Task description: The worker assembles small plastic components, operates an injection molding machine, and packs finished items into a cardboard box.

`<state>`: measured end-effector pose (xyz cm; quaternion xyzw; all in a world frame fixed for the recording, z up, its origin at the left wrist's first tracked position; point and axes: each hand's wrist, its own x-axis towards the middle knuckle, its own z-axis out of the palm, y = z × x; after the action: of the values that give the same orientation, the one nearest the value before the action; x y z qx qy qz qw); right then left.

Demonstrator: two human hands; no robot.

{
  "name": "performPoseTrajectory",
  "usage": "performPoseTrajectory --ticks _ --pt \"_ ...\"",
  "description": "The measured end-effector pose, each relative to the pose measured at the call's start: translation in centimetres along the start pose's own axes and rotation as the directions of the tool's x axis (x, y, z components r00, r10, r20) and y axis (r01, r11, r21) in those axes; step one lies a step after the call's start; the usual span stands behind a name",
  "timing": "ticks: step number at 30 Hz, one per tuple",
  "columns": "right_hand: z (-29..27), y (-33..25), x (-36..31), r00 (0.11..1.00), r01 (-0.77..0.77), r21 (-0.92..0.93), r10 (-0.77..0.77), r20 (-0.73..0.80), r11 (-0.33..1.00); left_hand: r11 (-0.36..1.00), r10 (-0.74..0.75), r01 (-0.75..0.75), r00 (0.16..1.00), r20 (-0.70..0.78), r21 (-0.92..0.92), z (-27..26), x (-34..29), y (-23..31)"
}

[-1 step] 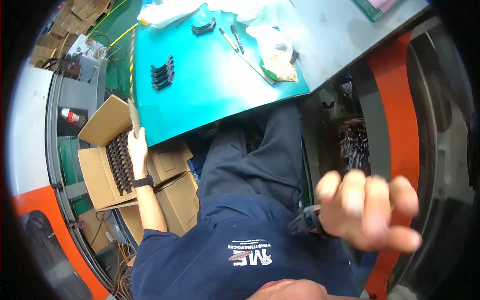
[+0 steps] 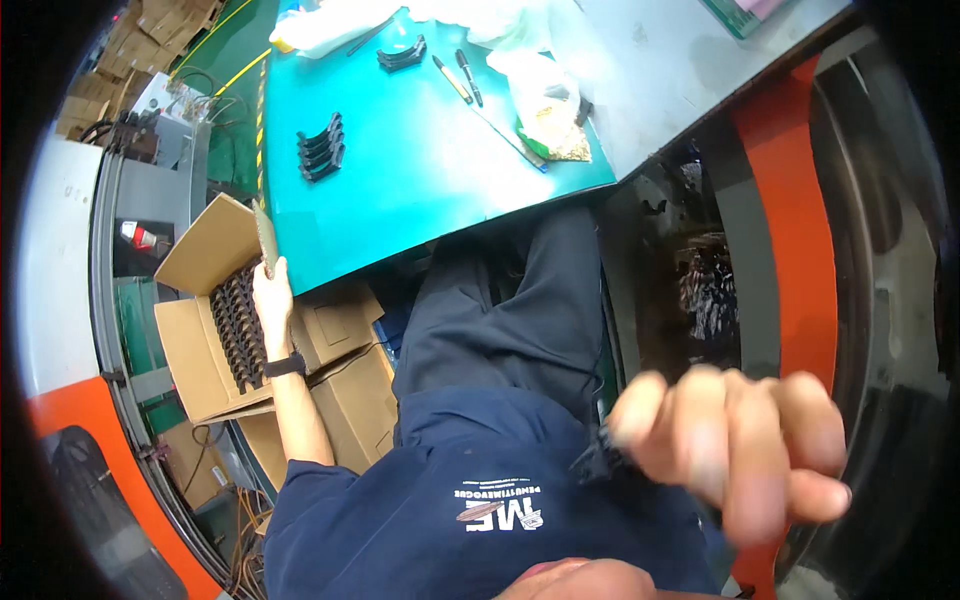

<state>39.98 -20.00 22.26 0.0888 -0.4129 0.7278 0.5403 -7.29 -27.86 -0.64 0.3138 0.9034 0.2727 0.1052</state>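
The head view looks down on a teal table (image 2: pixel 430 190) with a person seated at it in a dark blue top and dark trousers, and an open cardboard box (image 2: pixel 200 340) on the floor to the person's left, packed with rows of black curved parts (image 2: pixel 237 325). The right hand (image 2: pixel 735 445) hangs blurred close to the camera, fingers spread loosely and holding nothing. The left hand (image 2: pixel 272 300) reaches into the box, its fingers closed on a thin flat strip (image 2: pixel 266 238) standing against the table edge, while four more black curved parts (image 2: pixel 321 148) lie on the table top.
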Motion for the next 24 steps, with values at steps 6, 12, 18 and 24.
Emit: performPoseTrajectory --ticks 6,12,18,24 --pt "2.7 1.7 -0.9 0.986 0.073 0.437 -0.13 0.101 0.897 0.998 -0.024 0.027 0.999 -0.038 0.063 0.2 -0.1 1.2" --pt "2.1 3.4 0.2 0.958 0.13 0.488 -0.237 0.164 0.863 0.999 -0.016 0.017 1.0 -0.014 0.033 -0.3 -0.8 2.1" --pt "2.4 3.3 0.0 0.945 0.279 0.194 -0.305 0.12 0.941 0.999 -0.029 0.03 0.999 -0.02 0.044 0.0 -0.6 1.6" --pt "2.9 3.2 -1.2 0.942 0.336 -0.089 -0.335 0.034 0.938 0.999 -0.006 0.008 0.999 -0.035 0.038 0.1 -0.4 1.2"
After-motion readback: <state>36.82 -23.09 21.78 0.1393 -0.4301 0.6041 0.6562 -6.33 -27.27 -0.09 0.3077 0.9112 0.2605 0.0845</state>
